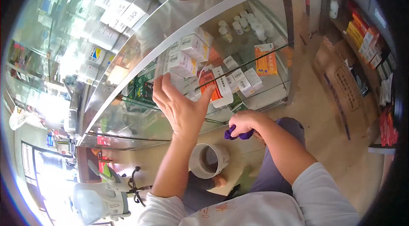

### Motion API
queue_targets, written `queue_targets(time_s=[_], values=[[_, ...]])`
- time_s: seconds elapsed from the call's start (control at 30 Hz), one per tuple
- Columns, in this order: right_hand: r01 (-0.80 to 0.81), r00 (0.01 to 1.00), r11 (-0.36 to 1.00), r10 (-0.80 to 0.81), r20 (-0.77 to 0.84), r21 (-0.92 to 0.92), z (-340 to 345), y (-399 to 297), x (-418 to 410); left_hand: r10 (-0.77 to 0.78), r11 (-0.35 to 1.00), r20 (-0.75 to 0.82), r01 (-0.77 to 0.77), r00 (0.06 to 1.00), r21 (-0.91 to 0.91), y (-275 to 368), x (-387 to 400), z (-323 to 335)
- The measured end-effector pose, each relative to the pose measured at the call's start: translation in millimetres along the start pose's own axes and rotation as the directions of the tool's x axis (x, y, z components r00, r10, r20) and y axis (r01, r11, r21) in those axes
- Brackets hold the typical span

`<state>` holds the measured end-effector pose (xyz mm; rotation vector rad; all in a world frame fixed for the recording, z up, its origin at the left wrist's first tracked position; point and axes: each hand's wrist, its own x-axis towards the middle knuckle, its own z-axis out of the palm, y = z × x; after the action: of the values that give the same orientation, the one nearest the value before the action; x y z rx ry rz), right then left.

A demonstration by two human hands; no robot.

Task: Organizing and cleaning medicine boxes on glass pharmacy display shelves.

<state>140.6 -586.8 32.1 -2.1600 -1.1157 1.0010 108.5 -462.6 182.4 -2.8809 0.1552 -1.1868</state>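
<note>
My left hand (182, 106) reaches up to the glass display case, its fingers and thumb spread apart. Its fingertips are near white medicine boxes (182, 63) stacked inside; whether they touch a box or the glass I cannot tell. Beside the thumb lies a red and white carton (220, 87), tilted near a glass edge. My right hand (244, 122) is closed around a crumpled purple cloth (246, 134), low in front of the case. Small white boxes (243, 82) and an orange packet (266, 60) lie on the shelf to the right. Several small white bottles (244, 23) stand farther back.
A whitish bucket (209, 160) holding dark water stands on the floor below my hands. More cartons (127, 5) fill the glass counter at upper left. A large cardboard box (338, 88) is on the floor at right, beside stocked shelves. A pale chair (99, 199) stands at lower left.
</note>
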Motion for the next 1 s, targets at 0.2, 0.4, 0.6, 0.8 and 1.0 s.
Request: queue_targets(time_s=[0.2, 0.4, 0.6, 0.8, 1.0], values=[[-0.060, 0.998, 0.998, 0.060, 0.017, -0.006, 3, 6, 4, -0.417, 0.891, 0.011, 0.411, 0.909, -0.192, -5, -12, 22], [-0.067, 0.998, 0.997, 0.067, 0.009, -0.023, -2, 3, -2, -0.500, 0.842, 0.037, 0.496, 0.865, -0.211, -5, -8, 19], [-0.072, 0.997, 0.997, 0.072, 0.002, -0.035, -3, 3, -3, -0.469, 0.870, 0.014, 0.464, 0.883, -0.168, -10, -11, 17], [-0.064, 0.998, 0.998, 0.065, 0.020, -0.029, -1, 6, 1, -0.456, 0.860, 0.010, 0.444, 0.890, -0.250, -12, -13, 21], [-0.061, 0.998, 0.997, 0.062, 0.020, -0.035, 2, 12, 4, -0.489, 0.768, -0.008, 0.427, 0.872, -0.478, -9, -12, 23]])
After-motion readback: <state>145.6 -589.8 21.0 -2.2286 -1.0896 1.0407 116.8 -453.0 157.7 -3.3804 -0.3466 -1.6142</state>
